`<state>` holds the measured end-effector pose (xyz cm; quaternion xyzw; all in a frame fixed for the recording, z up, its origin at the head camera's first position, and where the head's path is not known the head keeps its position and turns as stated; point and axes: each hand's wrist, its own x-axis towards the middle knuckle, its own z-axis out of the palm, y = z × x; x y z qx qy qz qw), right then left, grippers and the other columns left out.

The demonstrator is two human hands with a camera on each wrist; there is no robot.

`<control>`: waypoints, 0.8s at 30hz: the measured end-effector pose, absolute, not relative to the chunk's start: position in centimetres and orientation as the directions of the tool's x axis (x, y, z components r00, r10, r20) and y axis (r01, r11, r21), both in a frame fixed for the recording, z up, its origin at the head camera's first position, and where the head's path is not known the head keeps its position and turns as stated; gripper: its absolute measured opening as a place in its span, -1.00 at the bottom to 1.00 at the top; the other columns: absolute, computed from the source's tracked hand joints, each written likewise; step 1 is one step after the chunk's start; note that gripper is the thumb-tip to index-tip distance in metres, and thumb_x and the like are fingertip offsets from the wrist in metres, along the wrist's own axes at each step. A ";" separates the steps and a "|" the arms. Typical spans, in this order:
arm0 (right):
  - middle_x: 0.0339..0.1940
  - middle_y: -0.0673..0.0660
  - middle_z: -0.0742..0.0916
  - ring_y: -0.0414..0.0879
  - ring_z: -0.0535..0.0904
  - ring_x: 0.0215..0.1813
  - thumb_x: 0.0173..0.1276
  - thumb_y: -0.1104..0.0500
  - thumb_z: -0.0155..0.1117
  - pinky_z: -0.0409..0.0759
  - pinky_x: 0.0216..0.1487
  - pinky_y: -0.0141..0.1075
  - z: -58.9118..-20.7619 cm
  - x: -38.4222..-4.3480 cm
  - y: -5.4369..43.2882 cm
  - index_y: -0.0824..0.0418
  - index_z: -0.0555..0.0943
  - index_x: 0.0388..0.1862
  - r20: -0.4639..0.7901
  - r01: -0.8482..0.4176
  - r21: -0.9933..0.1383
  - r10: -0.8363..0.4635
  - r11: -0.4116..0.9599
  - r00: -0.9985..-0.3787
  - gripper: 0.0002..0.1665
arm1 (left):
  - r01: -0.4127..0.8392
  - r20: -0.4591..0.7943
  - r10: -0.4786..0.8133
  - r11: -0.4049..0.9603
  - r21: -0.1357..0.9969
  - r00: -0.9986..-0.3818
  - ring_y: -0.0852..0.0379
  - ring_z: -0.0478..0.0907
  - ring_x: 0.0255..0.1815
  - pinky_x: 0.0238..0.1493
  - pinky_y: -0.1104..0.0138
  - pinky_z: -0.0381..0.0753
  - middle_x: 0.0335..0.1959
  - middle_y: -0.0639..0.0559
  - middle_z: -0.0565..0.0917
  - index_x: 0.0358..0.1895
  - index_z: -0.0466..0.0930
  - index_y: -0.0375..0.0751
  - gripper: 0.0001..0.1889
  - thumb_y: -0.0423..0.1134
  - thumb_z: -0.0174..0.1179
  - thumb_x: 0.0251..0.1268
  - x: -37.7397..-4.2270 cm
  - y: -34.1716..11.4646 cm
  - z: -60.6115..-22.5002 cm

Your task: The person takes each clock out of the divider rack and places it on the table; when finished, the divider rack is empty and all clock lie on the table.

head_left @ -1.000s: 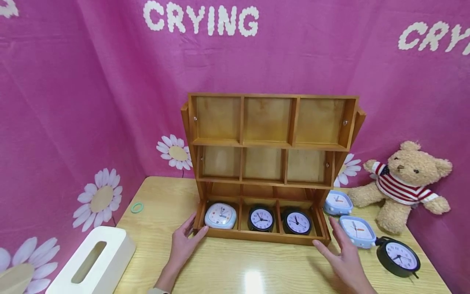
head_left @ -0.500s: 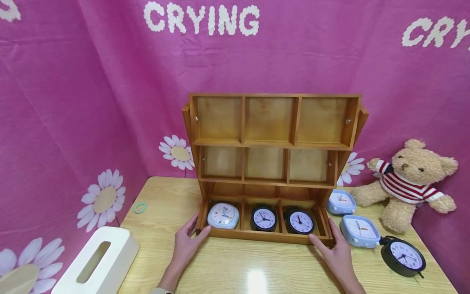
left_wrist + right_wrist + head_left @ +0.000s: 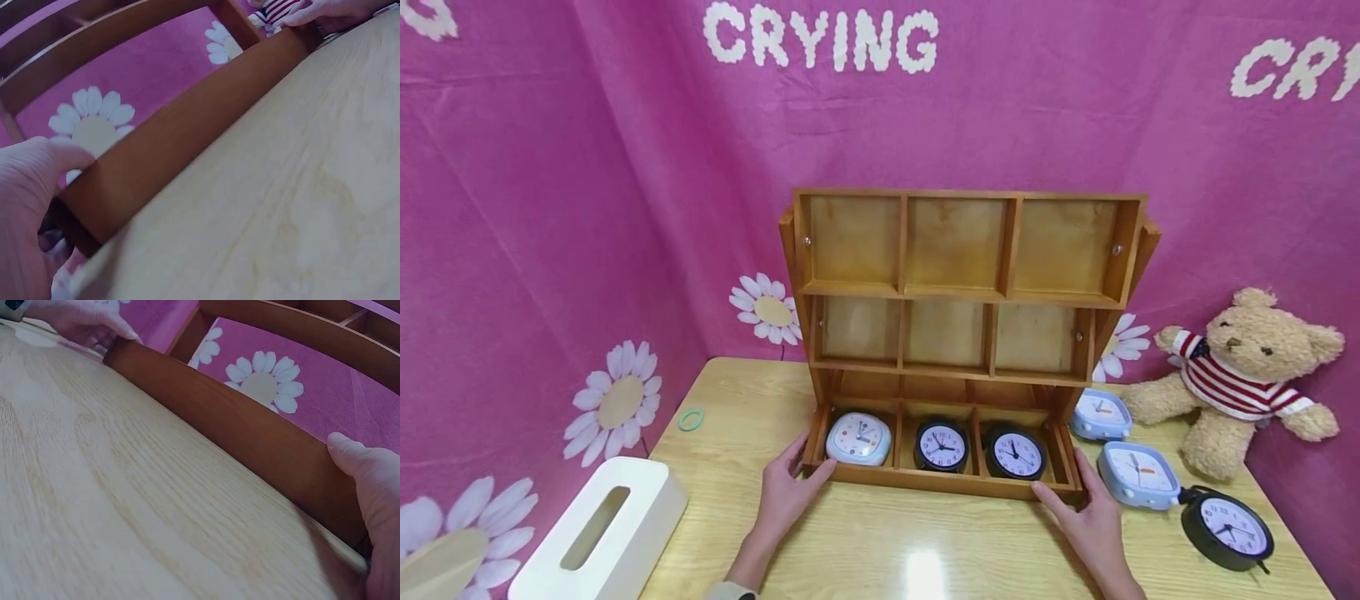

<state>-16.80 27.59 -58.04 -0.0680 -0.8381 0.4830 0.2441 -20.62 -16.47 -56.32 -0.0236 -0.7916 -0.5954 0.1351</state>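
A brown wooden tiered rack (image 3: 956,293) with square compartments stands on the table. Its bottom tier holds a pale blue clock (image 3: 858,439) on the left, a black round clock (image 3: 942,447) in the middle and another black clock (image 3: 1016,453) on the right. My left hand (image 3: 786,493) grips the front left corner, thumb at the top edge of the front board (image 3: 169,137), fingers along the side. At the front right corner my right hand (image 3: 1088,521) grips likewise, its thumb (image 3: 345,452) on the board's top edge. The rack partly hides the fingers of both hands.
Two blue clocks (image 3: 1140,475) and a black twin-style alarm clock (image 3: 1227,528) lie right of the rack, before a teddy bear (image 3: 1232,375). A white tissue box (image 3: 640,508) and a green ring (image 3: 691,419) are on the left. A pink curtain (image 3: 700,167) hangs behind.
My right hand has closed in leftward from beside the rack onto its front right corner. My left hand stays at the left corner. The head view has shifted slightly.
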 end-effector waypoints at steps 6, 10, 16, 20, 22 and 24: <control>0.53 0.35 0.48 0.18 0.39 0.49 0.10 0.20 0.72 0.20 0.24 -0.81 -58.1 -16.5 27.5 0.33 0.36 0.58 0.313 -0.094 -0.853 0.360 0.513 -0.879 0.10 | 0.322 0.404 -0.104 0.441 0.838 -0.909 -0.24 0.58 0.32 0.31 -0.08 0.57 0.32 -0.30 0.62 0.38 0.53 -0.45 -0.30 -0.33 0.55 0.14 -21.2 -15.4 -54.6; 0.53 0.38 0.47 0.22 0.38 0.49 0.11 0.20 0.71 0.20 0.24 -0.81 -57.8 -16.5 27.6 0.35 0.35 0.58 0.314 -0.099 -0.854 0.354 0.510 -0.881 0.09 | 0.391 0.455 -0.006 0.502 0.771 -0.891 -0.29 0.56 0.35 0.33 -0.09 0.54 0.30 -0.35 0.62 0.32 0.56 -0.49 -0.34 -0.34 0.54 0.14 -22.1 -14.8 -53.2; 0.52 0.30 0.51 0.08 0.45 0.45 0.11 0.20 0.71 0.28 0.20 -0.79 -57.8 -16.6 27.5 0.29 0.38 0.58 0.299 -0.083 -0.860 0.365 0.503 -0.882 0.08 | 0.283 0.307 0.086 0.668 0.688 -0.948 -0.29 0.63 0.24 0.26 -0.07 0.63 0.20 -0.38 0.68 0.24 0.61 -0.51 -0.38 -0.23 0.55 0.16 -22.8 -13.9 -51.2; 0.48 0.32 0.54 -0.25 0.51 0.33 0.09 0.27 0.71 0.38 0.13 -0.77 -57.7 -16.6 27.5 0.26 0.43 0.55 0.317 -0.112 -0.875 0.383 0.472 -0.868 0.04 | 0.226 0.208 0.120 0.746 0.627 -0.971 -0.20 0.71 0.05 0.11 -0.05 0.71 0.08 -0.35 0.73 0.18 0.64 -0.51 -0.37 -0.14 0.57 0.15 -23.2 -13.0 -49.9; 0.45 0.39 0.55 -0.41 0.52 0.24 0.07 0.33 0.70 0.43 0.09 -0.75 -57.7 -16.5 27.5 0.30 0.45 0.53 0.325 -0.136 -0.887 0.389 0.441 -0.862 0.01 | 0.211 0.161 0.142 0.771 0.601 -0.977 -0.09 0.70 -0.15 -0.10 0.05 0.75 -0.12 -0.27 0.77 0.09 0.68 -0.48 -0.42 -0.11 0.59 0.12 -23.4 -12.5 -49.4; 0.42 0.41 0.57 -0.54 0.52 0.15 0.08 0.38 0.68 0.47 0.07 -0.72 -57.6 -16.2 27.4 0.34 0.48 0.49 0.316 -0.149 -0.908 0.408 0.391 -0.857 -0.04 | 0.201 0.125 0.157 0.792 0.576 -0.980 -0.01 0.63 -0.28 -0.25 0.13 0.70 -0.25 -0.19 0.74 0.00 0.70 -0.44 -0.46 -0.08 0.60 0.09 -23.6 -12.2 -49.2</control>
